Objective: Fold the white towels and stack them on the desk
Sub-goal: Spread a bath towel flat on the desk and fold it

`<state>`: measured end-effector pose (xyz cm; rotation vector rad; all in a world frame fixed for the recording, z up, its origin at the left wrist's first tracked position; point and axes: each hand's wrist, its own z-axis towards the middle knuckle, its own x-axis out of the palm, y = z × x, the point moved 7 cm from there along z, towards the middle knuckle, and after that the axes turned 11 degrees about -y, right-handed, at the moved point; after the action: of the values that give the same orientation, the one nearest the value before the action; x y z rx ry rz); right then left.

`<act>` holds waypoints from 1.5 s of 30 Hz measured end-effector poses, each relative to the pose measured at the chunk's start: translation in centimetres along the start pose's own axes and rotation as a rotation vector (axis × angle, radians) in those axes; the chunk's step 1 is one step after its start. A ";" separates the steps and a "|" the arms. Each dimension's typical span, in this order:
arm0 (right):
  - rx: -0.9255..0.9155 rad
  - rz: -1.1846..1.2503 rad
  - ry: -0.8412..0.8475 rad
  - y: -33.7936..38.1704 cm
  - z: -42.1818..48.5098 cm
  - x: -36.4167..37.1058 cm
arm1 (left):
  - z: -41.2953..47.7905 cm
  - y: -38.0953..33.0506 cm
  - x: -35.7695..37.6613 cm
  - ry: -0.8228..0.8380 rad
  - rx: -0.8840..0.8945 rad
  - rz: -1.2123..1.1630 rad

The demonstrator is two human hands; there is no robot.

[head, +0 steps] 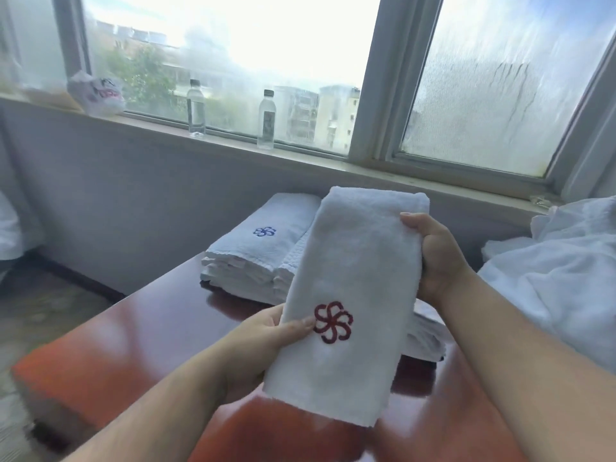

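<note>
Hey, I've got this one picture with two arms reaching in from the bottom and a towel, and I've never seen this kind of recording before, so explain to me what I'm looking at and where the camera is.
There is no machine here. The single picture comes from a wide-angle camera worn on a person's head, looking forward and down, so the two bare arms are the wearer's own.

Both hands hold a folded white towel with a red flower emblem above a reddish wooden desk. The left hand grips its near left edge, thumb on top beside the emblem. The right hand has its grip on the far right edge.

On the desk behind lies a stack of folded towels; the top one has a blue emblem. Loose white cloth is heaped at the right. Two water bottles and a plastic bag stand on the windowsill.
</note>
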<state>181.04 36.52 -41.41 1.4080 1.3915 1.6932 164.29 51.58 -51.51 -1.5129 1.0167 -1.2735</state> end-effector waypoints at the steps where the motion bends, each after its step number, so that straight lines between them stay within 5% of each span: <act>1: -0.001 -0.024 0.002 0.1 1.1 0.1 | 0.8 -0.4 -0.4 -0.017 0.000 0.010; 13: -0.118 -0.065 -0.035 5.8 17.1 2.4 | 13.4 -9.7 -3.0 -0.157 0.004 0.013; 20: 0.082 -0.271 -0.150 -2.2 24.9 -2.8 | 18.6 -5.4 -6.1 -0.482 -0.248 0.539; 28: -0.042 -0.198 -0.309 -2.2 25.9 -5.2 | 18.0 -5.7 -4.1 -0.335 -0.144 0.458; 33: -0.080 -0.266 -0.260 -2.4 26.7 -4.2 | 17.3 -5.4 -4.3 -0.463 0.009 0.906; 45: -0.137 -0.299 -0.334 -2.5 27.6 -4.7 | 17.0 -7.9 -5.2 -0.636 0.132 1.248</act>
<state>207.54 43.46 -47.51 1.2651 1.2041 1.2712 180.80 60.75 -46.70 -0.7607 1.0809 0.0354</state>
